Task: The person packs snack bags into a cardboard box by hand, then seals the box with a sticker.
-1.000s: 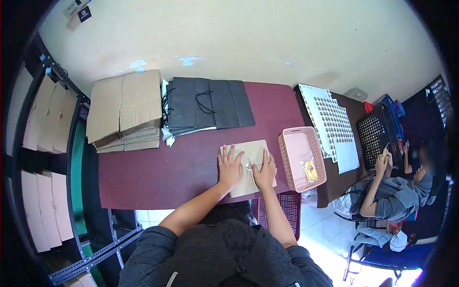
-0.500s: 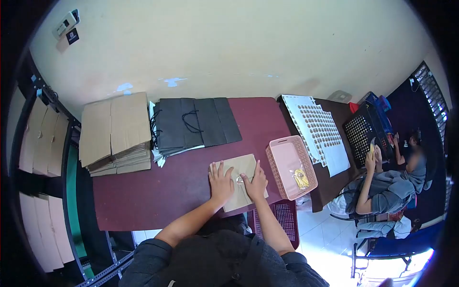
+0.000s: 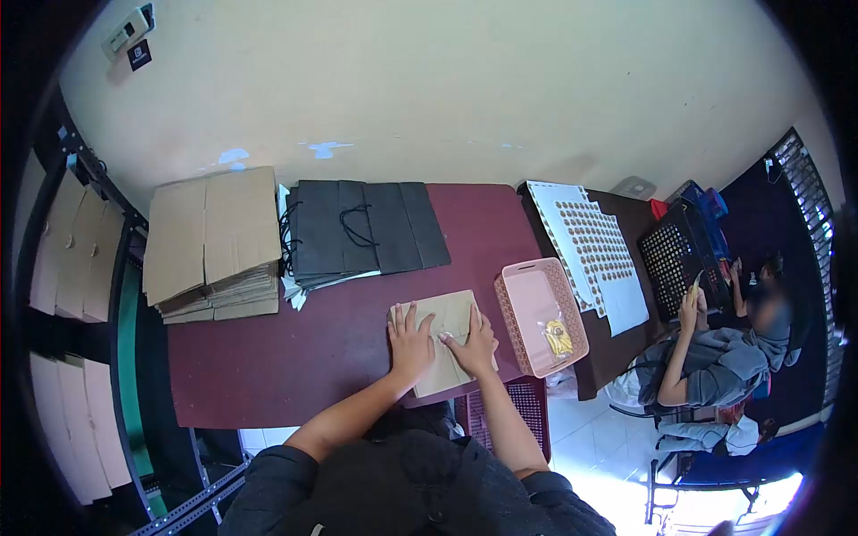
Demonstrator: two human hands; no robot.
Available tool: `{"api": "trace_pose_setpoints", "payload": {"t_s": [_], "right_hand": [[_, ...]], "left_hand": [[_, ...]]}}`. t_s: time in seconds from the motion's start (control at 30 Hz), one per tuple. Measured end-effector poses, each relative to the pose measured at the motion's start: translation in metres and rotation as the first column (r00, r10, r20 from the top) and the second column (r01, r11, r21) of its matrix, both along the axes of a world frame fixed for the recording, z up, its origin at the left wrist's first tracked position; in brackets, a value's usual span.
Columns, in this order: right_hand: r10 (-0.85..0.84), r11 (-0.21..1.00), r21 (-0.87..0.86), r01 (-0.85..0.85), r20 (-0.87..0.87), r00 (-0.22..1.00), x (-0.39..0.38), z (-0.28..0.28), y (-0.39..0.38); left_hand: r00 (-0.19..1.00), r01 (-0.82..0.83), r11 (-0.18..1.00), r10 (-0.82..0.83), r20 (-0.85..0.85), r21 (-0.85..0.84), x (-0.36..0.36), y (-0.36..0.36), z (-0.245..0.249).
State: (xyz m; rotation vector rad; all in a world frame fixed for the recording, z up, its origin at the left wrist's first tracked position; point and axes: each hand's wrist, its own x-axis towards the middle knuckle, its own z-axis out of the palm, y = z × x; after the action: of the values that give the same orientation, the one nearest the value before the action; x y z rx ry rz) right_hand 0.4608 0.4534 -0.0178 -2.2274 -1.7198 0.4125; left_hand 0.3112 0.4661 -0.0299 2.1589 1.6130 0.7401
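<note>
A brown folded cardboard piece with a seam down its middle lies flat at the table's front edge. My left hand rests on its left half, fingers spread and pointing away from me. On the right half lies my right hand, also with fingers spread. Its thumb reaches inward onto a small round sticker at the seam and partly covers it. Neither hand grasps anything.
The maroon table bears stacked brown cardboard and black paper bags. At right are a pink basket holding a yellow packet, sticker sheets, a black crate and a seated person.
My right thumb has slid left onto the round sticker. Both hands stay flat on the cardboard, and the whole view has shifted slightly.
</note>
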Motion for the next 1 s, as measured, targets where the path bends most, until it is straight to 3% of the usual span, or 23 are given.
{"api": "trace_pose_setpoints", "payload": {"t_s": [0.23, 0.4, 0.63, 0.7, 1.0], "right_hand": [[-0.02, 0.999, 0.051, 0.018, 0.042, 0.999, -0.001, -0.007, -0.002], [-0.106, 0.993, 0.055, 0.108, -0.036, 0.994, -0.005, -0.003, 0.002], [-0.096, 0.99, 0.101, 0.097, -0.017, 0.995, -0.007, -0.009, -0.001], [-0.088, 0.988, 0.134, 0.079, 0.061, 0.994, -0.008, -0.011, -0.001], [-0.094, 0.987, 0.134, 0.087, 0.048, 0.994, -0.01, -0.004, -0.003]], "left_hand": [[1.0, -0.004, 1.0, 0.005, -0.008, 0.011, 0.0, -0.001, 0.001], [0.999, 0.008, 1.0, -0.007, 0.049, -0.028, 0.0, 0.0, 0.004], [1.0, 0.005, 1.0, -0.005, 0.029, -0.004, -0.001, 0.0, -0.002], [1.0, 0.007, 0.999, -0.006, 0.028, -0.048, -0.001, 0.0, 0.001], [0.999, 0.012, 1.0, -0.011, 0.043, -0.026, -0.001, -0.002, -0.002]]}}
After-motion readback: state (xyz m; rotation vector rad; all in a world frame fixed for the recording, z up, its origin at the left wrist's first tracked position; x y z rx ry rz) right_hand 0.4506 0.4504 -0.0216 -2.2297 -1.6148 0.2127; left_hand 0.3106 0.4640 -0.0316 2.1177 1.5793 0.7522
